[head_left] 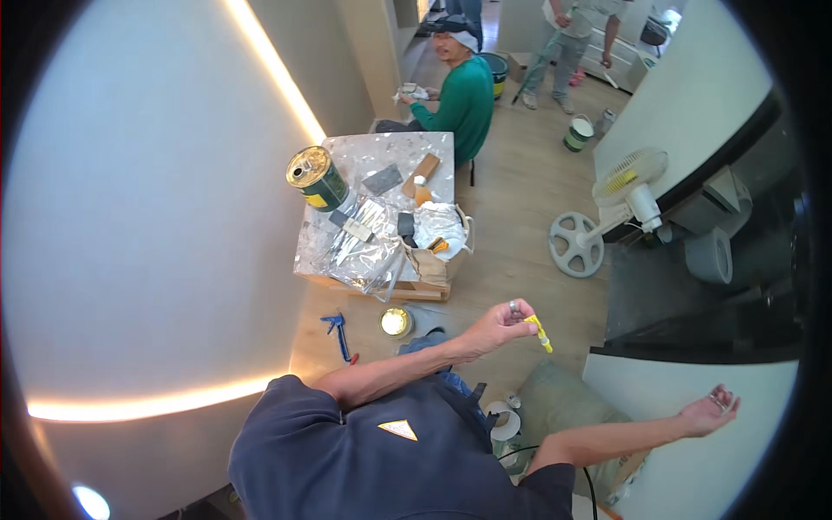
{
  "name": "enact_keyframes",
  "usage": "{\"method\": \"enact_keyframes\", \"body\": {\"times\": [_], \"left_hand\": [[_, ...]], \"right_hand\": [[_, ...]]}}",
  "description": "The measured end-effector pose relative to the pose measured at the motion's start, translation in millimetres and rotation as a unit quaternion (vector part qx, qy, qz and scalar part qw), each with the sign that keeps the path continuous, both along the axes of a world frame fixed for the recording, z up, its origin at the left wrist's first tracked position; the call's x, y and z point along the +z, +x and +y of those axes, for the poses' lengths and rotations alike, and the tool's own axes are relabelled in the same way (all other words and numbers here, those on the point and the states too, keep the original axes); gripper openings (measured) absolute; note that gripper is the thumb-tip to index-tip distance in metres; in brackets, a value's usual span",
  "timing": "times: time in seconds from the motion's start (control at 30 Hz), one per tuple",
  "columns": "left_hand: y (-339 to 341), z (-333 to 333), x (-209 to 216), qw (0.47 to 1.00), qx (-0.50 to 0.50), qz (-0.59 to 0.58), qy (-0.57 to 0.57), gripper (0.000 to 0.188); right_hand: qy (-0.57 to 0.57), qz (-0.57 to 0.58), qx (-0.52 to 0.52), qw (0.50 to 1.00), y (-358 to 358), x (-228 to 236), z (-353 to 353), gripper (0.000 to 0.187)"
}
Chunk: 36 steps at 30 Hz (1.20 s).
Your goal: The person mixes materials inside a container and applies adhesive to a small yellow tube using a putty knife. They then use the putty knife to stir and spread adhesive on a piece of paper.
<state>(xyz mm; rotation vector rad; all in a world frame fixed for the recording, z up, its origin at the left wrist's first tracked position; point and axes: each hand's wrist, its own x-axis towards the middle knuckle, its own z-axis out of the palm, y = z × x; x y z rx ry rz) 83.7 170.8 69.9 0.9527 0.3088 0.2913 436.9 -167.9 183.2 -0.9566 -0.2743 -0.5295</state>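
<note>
My left hand reaches across in front of my body, thumb and fingers pinched on a small yellow tube. The tube points down toward the floor, and a paler band shows near its lower end. Out to the right, my right hand is raised near the white wall panel, palm up. Its fingers are loosely curled and apart, with nothing visible in them. By my feet stands an open can with pale yellow contents. A blue caulking gun lies on the floor left of that can.
A speckled table ahead bears a large tin, sanding blocks, plastic sheeting and a cardboard box with white cloth. A person in green sits behind it. Another person stands farther back. A pedestal fan stands right.
</note>
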Motion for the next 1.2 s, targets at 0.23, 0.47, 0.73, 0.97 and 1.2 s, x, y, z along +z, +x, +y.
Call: {"method": "enact_keyframes", "body": {"times": [0.23,0.47,0.73,0.97,1.2], "left_hand": [[39.0,19.4,-32.2,0.996,-0.031,-0.078,-0.044,0.010],[101.1,93.9,-37.1,0.993,-0.037,-0.092,-0.059,0.010],[131.1,198.4,-7.6,0.993,0.091,-0.076,-0.021,0.014],[110.7,240.8,-35.4,0.960,0.277,0.009,-0.031,0.015],[159.8,279.9,-32.4,0.893,0.445,0.065,-0.008,0.017]], "right_hand": [[-0.151,-0.041,0.132,0.979,78.1,40.3,86.5,0.038],[-0.529,0.106,0.234,0.809,110.7,-74.9,251.3,0.035],[-0.503,0.464,0.378,0.623,214.3,-402.7,232.8,0.032],[-0.562,0.558,0.462,0.399,211.3,-518.5,343.7,0.050],[-0.601,0.436,0.568,0.354,235.7,-533.5,609.9,0.030]]}}
